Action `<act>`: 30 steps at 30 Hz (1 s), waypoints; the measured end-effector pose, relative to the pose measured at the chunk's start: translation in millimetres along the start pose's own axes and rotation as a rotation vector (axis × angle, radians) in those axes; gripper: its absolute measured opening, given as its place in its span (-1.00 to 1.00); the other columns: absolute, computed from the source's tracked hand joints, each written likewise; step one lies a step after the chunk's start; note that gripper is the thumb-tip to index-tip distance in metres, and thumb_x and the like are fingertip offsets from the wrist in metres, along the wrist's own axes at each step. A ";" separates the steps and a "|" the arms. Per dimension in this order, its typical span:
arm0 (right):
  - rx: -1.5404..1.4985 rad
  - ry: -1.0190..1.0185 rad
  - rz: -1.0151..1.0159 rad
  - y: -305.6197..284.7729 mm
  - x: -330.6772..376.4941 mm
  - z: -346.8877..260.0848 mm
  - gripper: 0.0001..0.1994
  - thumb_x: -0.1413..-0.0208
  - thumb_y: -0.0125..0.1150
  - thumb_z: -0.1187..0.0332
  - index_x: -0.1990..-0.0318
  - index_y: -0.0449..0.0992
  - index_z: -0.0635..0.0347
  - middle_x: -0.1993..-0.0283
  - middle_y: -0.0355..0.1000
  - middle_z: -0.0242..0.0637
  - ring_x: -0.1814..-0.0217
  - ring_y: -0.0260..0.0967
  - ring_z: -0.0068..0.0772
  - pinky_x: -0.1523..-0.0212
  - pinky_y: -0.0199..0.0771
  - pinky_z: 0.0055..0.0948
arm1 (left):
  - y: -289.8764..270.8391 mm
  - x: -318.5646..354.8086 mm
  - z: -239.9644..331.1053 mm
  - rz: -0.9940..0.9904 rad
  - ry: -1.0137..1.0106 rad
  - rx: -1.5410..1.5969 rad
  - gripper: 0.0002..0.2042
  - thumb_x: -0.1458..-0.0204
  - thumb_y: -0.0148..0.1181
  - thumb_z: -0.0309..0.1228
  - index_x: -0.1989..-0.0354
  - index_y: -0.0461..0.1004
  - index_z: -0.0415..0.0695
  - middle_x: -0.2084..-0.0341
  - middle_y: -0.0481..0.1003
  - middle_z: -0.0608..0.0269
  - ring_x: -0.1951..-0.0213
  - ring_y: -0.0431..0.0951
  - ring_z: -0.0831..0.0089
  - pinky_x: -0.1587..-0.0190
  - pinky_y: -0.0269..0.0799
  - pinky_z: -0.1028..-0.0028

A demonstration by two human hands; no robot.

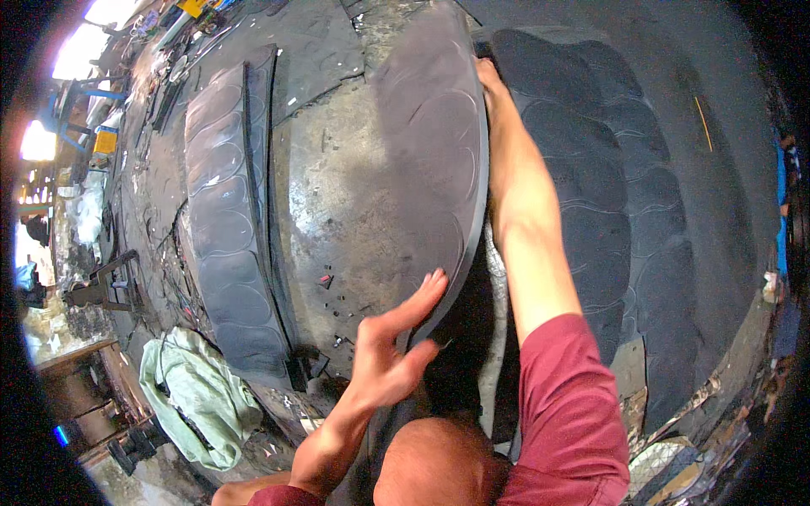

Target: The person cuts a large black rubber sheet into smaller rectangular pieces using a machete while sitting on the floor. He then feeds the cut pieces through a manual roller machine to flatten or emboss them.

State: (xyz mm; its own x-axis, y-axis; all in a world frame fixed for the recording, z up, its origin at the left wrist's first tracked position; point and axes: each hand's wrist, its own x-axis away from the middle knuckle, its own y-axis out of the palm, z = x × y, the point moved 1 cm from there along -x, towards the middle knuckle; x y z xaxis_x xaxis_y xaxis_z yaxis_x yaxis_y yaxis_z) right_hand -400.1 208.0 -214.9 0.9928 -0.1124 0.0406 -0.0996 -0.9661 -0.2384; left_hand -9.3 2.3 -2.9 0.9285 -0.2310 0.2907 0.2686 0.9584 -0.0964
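Observation:
A long dark rubber sheet (430, 160) with curved sole-shaped outlines stands tilted up on its edge over a worn metal work surface (337, 194). My left hand (392, 346) presses flat against the sheet's near end, fingers spread. My right arm reaches far forward, and my right hand (489, 76) grips the sheet's far upper edge. To the right lies a stack of similar dark sheets (607, 211) marked with the same outlines.
Another marked rubber strip (228, 228) lies along the left of the metal surface. A pale green cloth (194, 396) is bunched on the ground at lower left. Scraps and offcuts (675, 455) litter the lower right. Cluttered workshop gear stands at far left.

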 end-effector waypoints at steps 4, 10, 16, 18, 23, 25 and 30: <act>0.126 -0.153 0.259 11.5 -0.4 -9.2 -0.46 -0.25 -0.10 -0.10 -0.06 0.36 0.23 0.30 0.45 -0.16 0.31 0.42 -0.24 0.37 0.44 -0.29 | -34.8 9.0 30.9 0.329 -0.041 0.100 -0.29 0.42 -0.01 -0.69 -0.15 0.37 -0.39 -0.12 0.42 0.01 -0.20 0.35 0.34 -0.29 0.11 0.43; -0.251 -0.005 0.285 8.1 172.6 2.5 -0.60 -0.23 0.12 0.11 -0.07 0.37 0.19 0.56 0.29 -0.38 0.73 0.16 -0.54 0.74 0.20 -0.44 | -152.7 38.8 65.1 0.586 -0.037 -0.459 -0.28 0.45 -0.05 -0.72 -0.13 0.40 -0.36 -0.07 0.46 0.05 -0.07 0.47 0.40 -0.05 0.35 0.56; -0.210 0.393 0.393 -104.3 346.7 -1.5 -0.62 -0.07 0.28 0.41 -0.08 0.44 0.14 0.20 0.43 -0.37 0.51 0.28 -0.66 0.63 0.23 -0.65 | -210.2 26.1 116.9 0.586 0.236 -0.865 -0.33 0.30 -0.10 -0.72 -0.18 0.37 -0.29 -0.10 0.45 0.06 -0.18 0.37 0.37 -0.28 0.07 0.48; -0.202 0.368 0.499 -140.3 390.1 30.9 -0.63 -0.07 0.28 0.44 -0.06 0.44 0.16 0.32 0.41 -0.41 0.62 0.17 -0.65 0.67 0.18 -0.60 | -233.8 1.3 106.0 0.662 0.195 -1.028 -0.36 0.26 -0.02 -0.71 -0.17 0.39 -0.20 -0.01 0.51 0.00 -0.01 0.50 0.45 -0.14 0.27 0.50; 0.140 0.360 0.656 -217.1 485.9 66.1 -0.59 -0.06 0.28 0.47 -0.09 0.42 0.20 0.19 0.44 -0.26 0.30 0.38 -0.38 0.24 0.43 -0.42 | -297.2 -61.0 3.3 0.809 0.373 -1.381 -0.40 0.26 -0.04 -0.65 -0.11 0.44 -0.14 0.08 0.46 -0.20 0.02 0.50 -0.03 -0.12 0.37 0.20; 0.627 0.294 0.595 -228.4 513.5 68.8 -0.57 -0.04 0.30 0.41 -0.10 0.42 0.21 0.04 0.41 -0.10 0.06 0.38 -0.12 0.00 0.37 -0.28 | -321.8 -65.8 -60.9 0.762 0.267 -1.463 -0.39 0.25 0.00 -0.67 -0.15 0.35 -0.27 0.05 0.48 -0.18 -0.07 0.45 -0.04 -0.16 0.33 0.19; 0.892 0.346 0.620 -260.0 584.9 100.6 -0.39 -0.04 0.30 0.11 -0.21 0.33 0.19 -0.28 0.17 0.20 -0.30 0.13 0.26 -0.28 0.10 0.04 | -175.4 -91.4 -148.6 0.705 0.319 -0.957 -0.49 0.18 0.10 -0.62 -0.08 0.41 -0.26 -0.05 0.44 -0.11 -0.14 0.41 0.02 -0.20 0.30 0.23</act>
State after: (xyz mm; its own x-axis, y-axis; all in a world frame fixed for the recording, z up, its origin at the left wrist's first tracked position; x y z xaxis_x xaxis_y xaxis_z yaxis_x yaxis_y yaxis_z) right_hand 213.2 416.8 -226.8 0.7040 -0.7041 -0.0926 -0.3468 -0.2271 -0.9100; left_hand -103.1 -169.6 -154.0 0.9315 0.1279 -0.3404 -0.3621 0.4126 -0.8359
